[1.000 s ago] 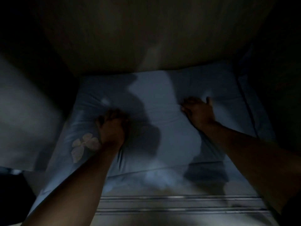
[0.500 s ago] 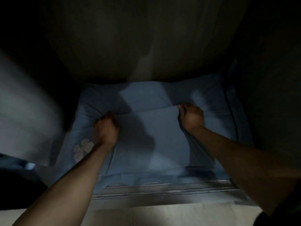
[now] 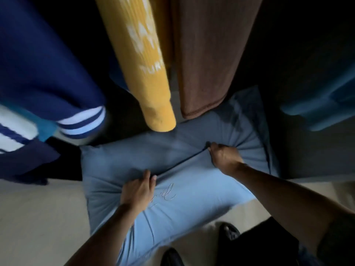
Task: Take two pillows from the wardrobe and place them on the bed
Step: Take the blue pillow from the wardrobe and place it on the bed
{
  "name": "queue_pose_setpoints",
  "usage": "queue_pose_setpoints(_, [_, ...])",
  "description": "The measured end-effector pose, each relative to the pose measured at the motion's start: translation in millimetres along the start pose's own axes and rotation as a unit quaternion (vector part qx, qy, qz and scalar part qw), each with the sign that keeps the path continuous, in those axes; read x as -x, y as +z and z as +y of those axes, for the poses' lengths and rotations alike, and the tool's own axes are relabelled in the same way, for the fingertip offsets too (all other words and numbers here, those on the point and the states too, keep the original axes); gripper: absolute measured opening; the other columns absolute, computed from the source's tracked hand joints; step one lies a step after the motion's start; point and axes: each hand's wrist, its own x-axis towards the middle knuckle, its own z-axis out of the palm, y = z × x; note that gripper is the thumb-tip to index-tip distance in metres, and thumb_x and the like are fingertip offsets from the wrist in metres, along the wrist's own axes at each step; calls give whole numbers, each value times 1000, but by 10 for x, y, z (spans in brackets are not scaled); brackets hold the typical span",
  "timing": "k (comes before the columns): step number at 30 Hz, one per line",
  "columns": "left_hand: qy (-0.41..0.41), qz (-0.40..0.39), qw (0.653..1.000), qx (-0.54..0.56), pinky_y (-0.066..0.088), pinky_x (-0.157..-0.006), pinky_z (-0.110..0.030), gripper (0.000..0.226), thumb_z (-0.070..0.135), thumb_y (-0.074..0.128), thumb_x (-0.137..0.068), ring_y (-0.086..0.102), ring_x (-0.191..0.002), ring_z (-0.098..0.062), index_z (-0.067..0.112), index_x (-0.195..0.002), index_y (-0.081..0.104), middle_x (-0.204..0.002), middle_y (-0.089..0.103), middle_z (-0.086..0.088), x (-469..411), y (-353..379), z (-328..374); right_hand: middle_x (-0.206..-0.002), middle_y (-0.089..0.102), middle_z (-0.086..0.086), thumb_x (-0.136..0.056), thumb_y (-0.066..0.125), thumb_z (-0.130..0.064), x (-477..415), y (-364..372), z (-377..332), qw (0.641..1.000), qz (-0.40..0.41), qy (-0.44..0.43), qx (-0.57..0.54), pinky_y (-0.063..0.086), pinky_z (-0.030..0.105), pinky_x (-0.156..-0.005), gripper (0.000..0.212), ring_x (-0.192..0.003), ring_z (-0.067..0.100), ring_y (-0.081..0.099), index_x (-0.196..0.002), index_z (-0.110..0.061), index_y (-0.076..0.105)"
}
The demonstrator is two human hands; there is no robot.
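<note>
Below the hanging clothes, at the mouth of the wardrobe, I hold a blue pillow [image 3: 192, 198] that sticks out over the pale floor [image 3: 38, 208] toward me, its near end brighter than the far end back in the shadow. My left hand [image 3: 138, 191] lies on top of it near the middle, fingers [image 3: 147, 174] curled down into a deep crease that runs diagonally across the fabric; that grip is closed on a fold of the pillow's cover, with wrinkles fanning out from it to the left. My right hand [image 3: 224, 156] is farther in and to the right, at the other end of the same crease, its grip bunched tight on the cloth so that pleats radiate around the knuckles. Thin cursive stitching [image 3: 167, 192] shows on the cover just right of my left hand. I cannot tell whether the crease divides two pillows or folds a single one. Above the pillow hang a yellow garment with white lettering [image 3: 142, 60], its hem just over the far edge, and a brown garment [image 3: 207, 54] beside it on the right. A navy garment with white stripes [image 3: 57, 79] hangs well to the left, and some lighter blue fabric [image 3: 318, 106] shows at the right edge. My dark shoes [image 3: 229, 232] stand on the floor under the near end.
</note>
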Motion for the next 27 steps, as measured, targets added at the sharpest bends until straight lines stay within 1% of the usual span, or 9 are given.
queue_pose_setpoints(2, [19, -19, 1000, -4, 46, -36, -29, 45, 57, 44, -81, 62, -41, -33, 14, -78, 56, -43, 62, -12, 381, -253, -64, -56, 67, 13, -79, 69, -16, 102, -284, -119, 999, -5, -43, 3, 46, 33, -36, 15, -43, 34, 62, -90, -11, 60])
queue_pose_setpoints(4, [37, -13, 999, -24, 45, -36, -29, 55, 67, 51, -73, 63, -44, -32, 14, -83, 60, -46, 63, -12, 699, -488, -112, -64, 70, 15, -87, 61, -27, 192, -616, -217, 998, -19, -63, 4, 48, 37, -41, 15, -50, 38, 64, -91, -12, 60])
queue_pose_setpoints(6, [40, -10, 999, -29, 45, -35, -29, 51, 60, 72, -66, 63, -43, -32, 12, -85, 63, -47, 64, -12, 954, -776, -78, -68, 71, 15, -87, 59, -41, 311, -998, -290, 995, -38, -91, -6, 49, 36, -44, 27, -54, 37, 65, -88, -14, 59])
queue_pose_setpoints(8, [55, 2, 998, -38, 40, -31, -24, 41, 48, 82, -62, 61, -40, -29, 15, -73, 61, -42, 61, -9, 1177, -1035, 14, -78, 71, 12, -83, 47, -62, 395, -1360, -322, 991, -82, -107, -11, 49, 35, -52, 45, -65, 35, 67, -93, -18, 54])
queue_pose_setpoints(10, [47, -8, 999, -26, 40, -32, -25, 38, 42, 81, -67, 62, -42, -30, 15, -66, 54, -43, 62, -9, 1463, -1334, 73, -89, 70, 8, -74, 29, -80, 466, -1718, -376, 982, -142, -125, -13, 48, 35, -60, 66, -76, 34, 67, -101, -24, 48])
queue_pose_setpoints(13, [8, -24, 999, 23, 49, -43, -35, 31, 36, 72, -80, 66, -55, -36, 11, -70, 57, -55, 68, -15, 1943, -1704, 42, -94, 69, 5, -59, 27, -94, 616, -2218, -627, 970, -185, -158, -24, 48, 36, -65, 78, -80, 34, 67, -105, -32, 41])
queue_pose_setpoints(16, [4, -21, 999, 31, 50, -44, -36, 28, 29, 71, -82, 66, -53, -37, 9, -69, 59, -55, 67, -18, 2385, -2012, -73, -113, 68, 3, -60, 35, -91, 899, -2583, -891, 957, -211, -197, -9, 50, 37, -75, 84, -94, 34, 66, -121, -34, 36])
queue_pose_setpoints(20, [59, -3, 998, -13, 40, -30, -24, 34, 20, 87, -64, 60, -36, -27, 12, -56, 55, -41, 61, -10, 2891, -2317, -143, -110, 69, 14, -80, 39, -74, 1429, -2869, -1076, 945, -253, -203, 30, 50, 41, -80, 66, -99, 37, 65, -128, -29, 40])
queue_pose_setpoints(27, [154, 30, 987, -25, 50, -38, -30, 30, 15, 83, -70, 63, -48, -28, 13, -56, 56, -56, 61, -7, 3690, -2465, -279, -109, 69, 17, -94, 34, -56, 2738, -3271, -1502, 949, -273, -146, 52, 50, 41, -82, 42, -99, 37, 64, -125, -32, 48])
